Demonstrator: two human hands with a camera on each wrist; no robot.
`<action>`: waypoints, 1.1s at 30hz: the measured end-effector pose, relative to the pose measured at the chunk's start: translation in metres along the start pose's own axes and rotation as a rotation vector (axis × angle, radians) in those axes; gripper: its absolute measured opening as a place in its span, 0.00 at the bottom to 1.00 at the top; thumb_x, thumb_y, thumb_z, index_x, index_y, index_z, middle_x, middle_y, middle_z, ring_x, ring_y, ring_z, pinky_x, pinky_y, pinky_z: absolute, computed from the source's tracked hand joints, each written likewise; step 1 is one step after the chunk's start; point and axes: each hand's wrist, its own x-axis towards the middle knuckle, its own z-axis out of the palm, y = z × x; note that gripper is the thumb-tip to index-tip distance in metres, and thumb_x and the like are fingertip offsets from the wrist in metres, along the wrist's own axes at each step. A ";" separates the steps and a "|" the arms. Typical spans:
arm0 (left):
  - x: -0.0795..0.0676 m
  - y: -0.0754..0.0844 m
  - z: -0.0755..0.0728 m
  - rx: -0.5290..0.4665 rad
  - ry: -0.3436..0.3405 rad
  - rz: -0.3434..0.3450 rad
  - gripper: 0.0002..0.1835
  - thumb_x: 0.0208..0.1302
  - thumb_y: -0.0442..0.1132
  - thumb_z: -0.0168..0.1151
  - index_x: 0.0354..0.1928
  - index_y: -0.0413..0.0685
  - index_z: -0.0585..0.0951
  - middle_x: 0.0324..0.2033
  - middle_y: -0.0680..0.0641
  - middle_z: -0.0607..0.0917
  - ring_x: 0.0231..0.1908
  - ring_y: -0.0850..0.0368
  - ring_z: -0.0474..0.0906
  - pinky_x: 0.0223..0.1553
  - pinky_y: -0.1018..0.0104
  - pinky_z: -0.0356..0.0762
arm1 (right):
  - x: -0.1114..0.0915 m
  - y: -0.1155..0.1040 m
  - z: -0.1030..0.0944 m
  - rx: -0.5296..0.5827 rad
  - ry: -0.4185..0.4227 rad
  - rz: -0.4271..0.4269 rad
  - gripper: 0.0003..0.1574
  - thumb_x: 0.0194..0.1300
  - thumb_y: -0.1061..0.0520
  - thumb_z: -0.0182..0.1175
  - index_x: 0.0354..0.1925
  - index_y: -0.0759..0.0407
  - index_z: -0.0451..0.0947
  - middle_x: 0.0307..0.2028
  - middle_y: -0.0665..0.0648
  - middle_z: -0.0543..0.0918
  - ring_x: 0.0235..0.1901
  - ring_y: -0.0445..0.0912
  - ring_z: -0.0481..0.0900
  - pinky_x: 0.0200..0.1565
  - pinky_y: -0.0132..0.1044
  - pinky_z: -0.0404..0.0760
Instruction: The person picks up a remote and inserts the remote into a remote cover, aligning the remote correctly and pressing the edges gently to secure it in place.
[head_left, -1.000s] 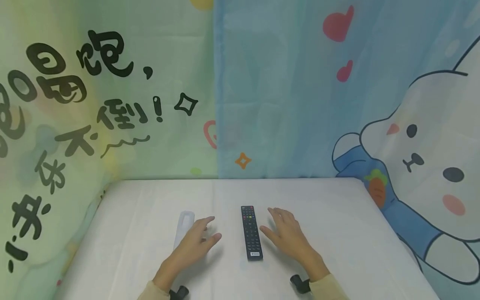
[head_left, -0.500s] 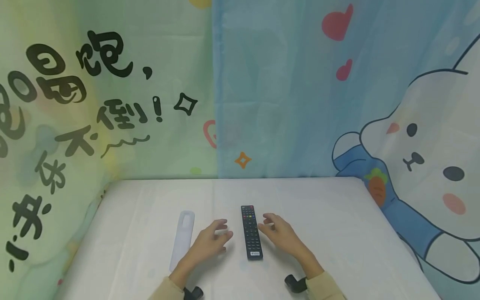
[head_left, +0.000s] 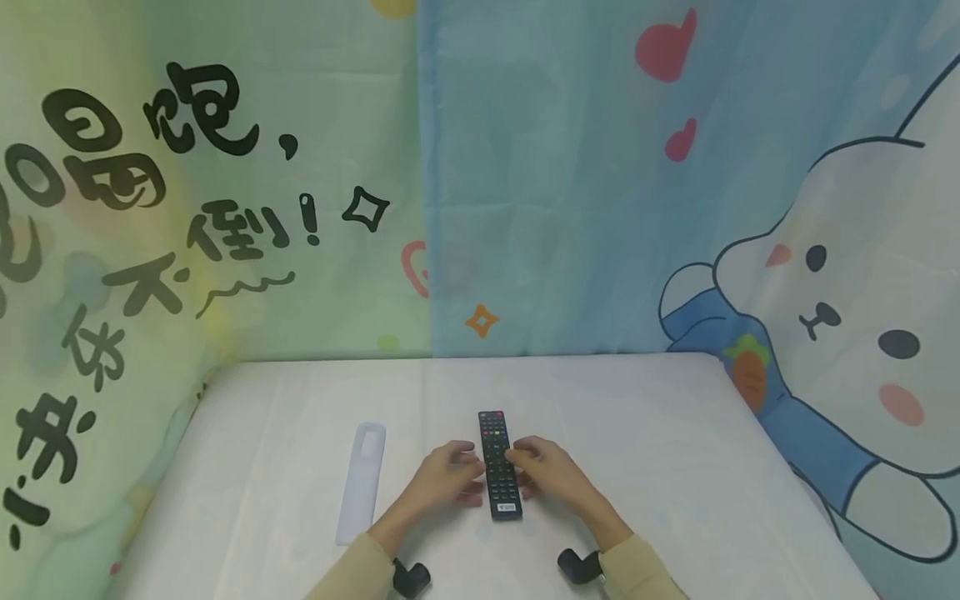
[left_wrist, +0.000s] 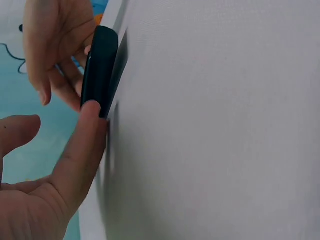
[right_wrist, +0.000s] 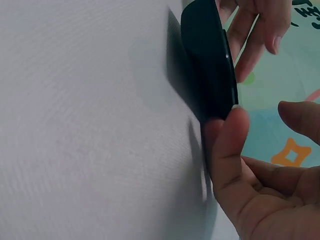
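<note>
A black remote control (head_left: 501,471) lies lengthwise on the white table, buttons up. My left hand (head_left: 447,477) is at its left edge, fingers loosely bent. On the opposite edge, my right hand (head_left: 553,473) touches the remote with its fingertips. In the left wrist view, a left fingertip meets the near end of the remote (left_wrist: 99,70), the thumb held apart. The right wrist view has fingertips against the remote's (right_wrist: 207,60) side and the right thumb away from it. Left of both hands lies a pale, flat, remote-shaped cover (head_left: 360,500) with an oval opening at its top.
The white-clothed table (head_left: 637,417) ends at printed curtains (head_left: 540,192) behind and at the sides. Black wrist cameras (head_left: 412,578) stick out inward near the sleeves, low over the table.
Both hands have closed in on the remote: the left moved right, away from the pale cover, and the right moved slightly left. Remote and cover stay in place on the table.
</note>
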 end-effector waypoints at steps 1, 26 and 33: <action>0.002 -0.001 0.001 0.000 -0.002 -0.004 0.32 0.69 0.44 0.63 0.68 0.33 0.68 0.57 0.34 0.79 0.44 0.44 0.86 0.36 0.62 0.85 | 0.000 0.000 0.001 -0.001 -0.001 -0.004 0.35 0.73 0.43 0.56 0.62 0.72 0.71 0.34 0.56 0.84 0.30 0.45 0.82 0.31 0.39 0.82; -0.001 0.002 -0.001 -0.103 0.057 0.004 0.25 0.68 0.37 0.62 0.65 0.35 0.73 0.48 0.41 0.84 0.40 0.48 0.86 0.37 0.61 0.85 | 0.001 0.002 0.008 0.183 -0.016 -0.050 0.26 0.66 0.57 0.64 0.58 0.67 0.74 0.42 0.58 0.87 0.42 0.51 0.85 0.47 0.46 0.82; -0.011 0.008 -0.009 -0.190 0.057 0.025 0.28 0.66 0.33 0.63 0.67 0.36 0.71 0.47 0.41 0.82 0.39 0.49 0.86 0.37 0.59 0.85 | -0.001 -0.008 0.007 0.293 -0.071 -0.070 0.29 0.68 0.59 0.62 0.62 0.69 0.69 0.40 0.58 0.86 0.35 0.48 0.82 0.38 0.41 0.82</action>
